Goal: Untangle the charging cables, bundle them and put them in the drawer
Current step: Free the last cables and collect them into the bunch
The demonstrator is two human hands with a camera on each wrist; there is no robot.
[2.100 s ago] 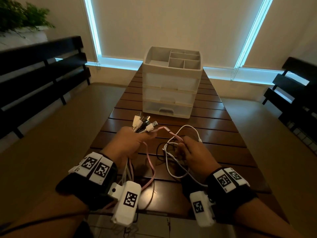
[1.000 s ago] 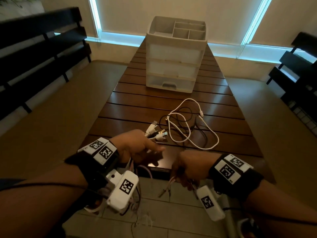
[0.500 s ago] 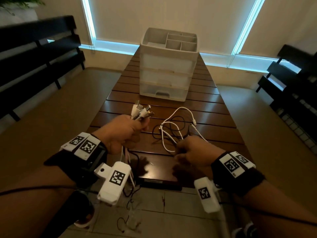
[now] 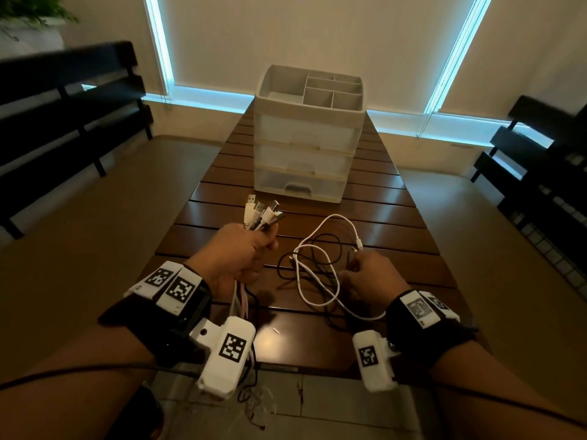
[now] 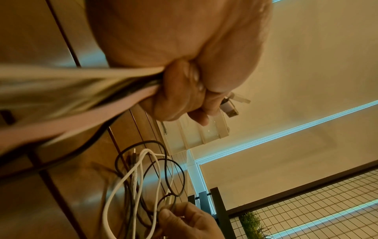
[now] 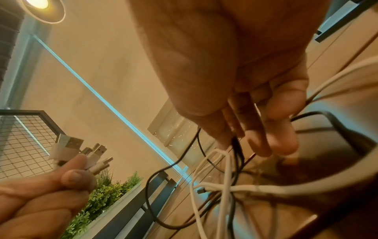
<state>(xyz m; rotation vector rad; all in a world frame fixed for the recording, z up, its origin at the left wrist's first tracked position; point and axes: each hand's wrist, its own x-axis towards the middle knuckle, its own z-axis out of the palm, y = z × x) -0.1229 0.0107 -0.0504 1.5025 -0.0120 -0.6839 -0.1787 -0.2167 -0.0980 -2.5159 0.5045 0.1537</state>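
My left hand grips a bunch of charging cables just below their USB plugs, which stick up above the fist; the cable tails hang down off the table's near edge. In the left wrist view the fist is closed tight round the cords. My right hand pinches a dark cable end among the loose white cable and black cable looped on the table. In the right wrist view my fingertips pinch the black cable. The white drawer unit stands further back, its drawers closed.
The slatted wooden table runs away from me toward the window. Black benches stand on the left and right. A potted plant sits at the far left. A small light speck lies near the table's front edge.
My left hand rose from the table's front edge and holds the plugs upright. My right hand came up from below the edge to the loose cables on the table.
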